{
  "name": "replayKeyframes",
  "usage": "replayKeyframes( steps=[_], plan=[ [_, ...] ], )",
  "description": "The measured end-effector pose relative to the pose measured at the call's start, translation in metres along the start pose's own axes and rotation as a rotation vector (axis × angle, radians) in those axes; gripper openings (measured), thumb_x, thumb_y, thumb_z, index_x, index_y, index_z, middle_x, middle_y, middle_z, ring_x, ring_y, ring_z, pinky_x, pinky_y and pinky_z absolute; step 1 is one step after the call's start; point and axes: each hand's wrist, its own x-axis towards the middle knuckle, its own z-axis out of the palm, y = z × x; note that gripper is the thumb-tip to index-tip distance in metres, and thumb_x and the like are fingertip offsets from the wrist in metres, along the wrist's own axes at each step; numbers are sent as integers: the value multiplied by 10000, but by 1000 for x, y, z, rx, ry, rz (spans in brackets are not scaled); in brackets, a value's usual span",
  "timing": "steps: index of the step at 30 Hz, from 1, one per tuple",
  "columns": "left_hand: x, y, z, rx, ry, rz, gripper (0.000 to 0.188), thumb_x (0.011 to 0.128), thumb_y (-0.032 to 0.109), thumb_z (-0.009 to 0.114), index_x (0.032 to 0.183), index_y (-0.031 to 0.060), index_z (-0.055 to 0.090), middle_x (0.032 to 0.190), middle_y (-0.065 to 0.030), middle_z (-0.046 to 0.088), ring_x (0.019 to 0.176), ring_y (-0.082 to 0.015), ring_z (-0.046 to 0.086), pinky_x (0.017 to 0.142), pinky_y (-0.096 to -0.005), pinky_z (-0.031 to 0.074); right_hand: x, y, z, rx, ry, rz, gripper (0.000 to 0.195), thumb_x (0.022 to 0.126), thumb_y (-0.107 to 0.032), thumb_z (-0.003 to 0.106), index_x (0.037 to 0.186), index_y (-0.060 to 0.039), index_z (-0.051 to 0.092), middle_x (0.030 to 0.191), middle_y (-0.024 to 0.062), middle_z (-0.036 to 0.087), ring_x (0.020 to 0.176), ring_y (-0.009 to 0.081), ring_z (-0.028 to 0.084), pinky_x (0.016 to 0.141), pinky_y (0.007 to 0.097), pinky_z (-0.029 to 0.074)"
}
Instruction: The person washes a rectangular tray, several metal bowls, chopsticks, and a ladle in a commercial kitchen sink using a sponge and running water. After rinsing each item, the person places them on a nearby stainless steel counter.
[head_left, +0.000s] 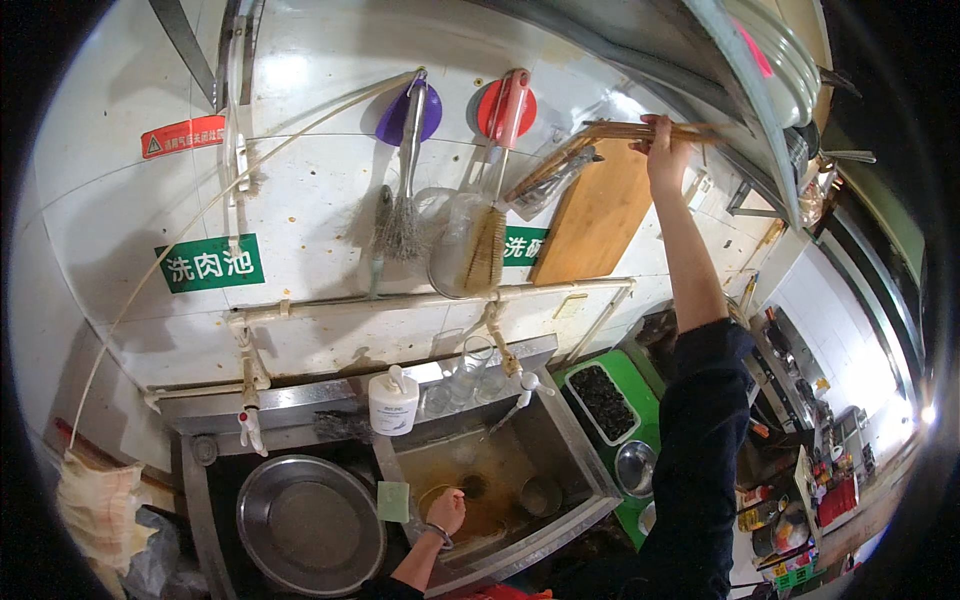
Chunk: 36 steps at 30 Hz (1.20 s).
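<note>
My right hand is raised high towards the wall, gripping a bundle of wooden chopsticks level below a metal shelf. Beneath it a wooden cutting board leans on the wall, with more chopsticks in a holder to its left. My left hand, fingers curled, is low over the steel sink of brownish water. A thin yellowish edge shows by its fingers; whether it holds that is unclear. A green sponge rests on the sink divider, left of this hand.
A large metal basin sits in the left sink. Along the back ledge stand a white pump bottle and several glasses. A tap overhangs the right sink. Brushes hang on the wall. A tray of dark food lies right.
</note>
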Motion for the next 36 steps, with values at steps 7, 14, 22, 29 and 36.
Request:
replayKeyframes(
  steps=[7, 14, 22, 29, 36],
  plan=[
    [3, -21, -3, -115, 31, -64, 229, 879, 216, 428, 949, 22, 526, 735, -86, 605, 674, -195, 594, 623, -325, 477, 43, 26, 16, 21, 27, 534, 316, 880, -254, 377, 848, 3, 558, 574, 46, 472, 428, 104, 439, 429, 276, 489],
    [4, -17, -17, -152, 10, -70, 248, 882, 240, 430, 953, 22, 526, 751, -84, 613, 674, -176, 599, 617, -322, 479, 49, 44, 7, -26, -41, 624, 285, 878, -266, 384, 835, -34, 545, 530, 1, 381, 382, 91, 346, 365, 247, 370],
    [10, -17, -7, -178, -54, -76, 299, 891, 289, 407, 964, 23, 524, 743, -81, 613, 659, -173, 594, 611, -325, 483, 17, 47, 45, -871, -122, 3, 808, 685, -572, 597, 1102, 90, 392, 913, 163, 484, 811, 287, 523, 712, 350, 467],
    [14, -36, 2, -208, -87, -84, 343, 895, 326, 383, 990, 20, 504, 740, -93, 597, 664, -185, 586, 619, -328, 478, -67, 81, 51, -839, 11, 261, 683, 682, -530, 632, 963, 74, 483, 740, 134, 560, 690, 293, 550, 652, 355, 463],
    [6, -38, 0, -227, -104, -65, 330, 894, 329, 397, 965, 21, 494, 731, -75, 579, 616, -154, 558, 585, -297, 465, -83, 78, 47, -629, -159, 78, 558, 649, -449, 686, 844, 33, 483, 735, 144, 542, 668, 284, 545, 603, 353, 448]
  ],
)
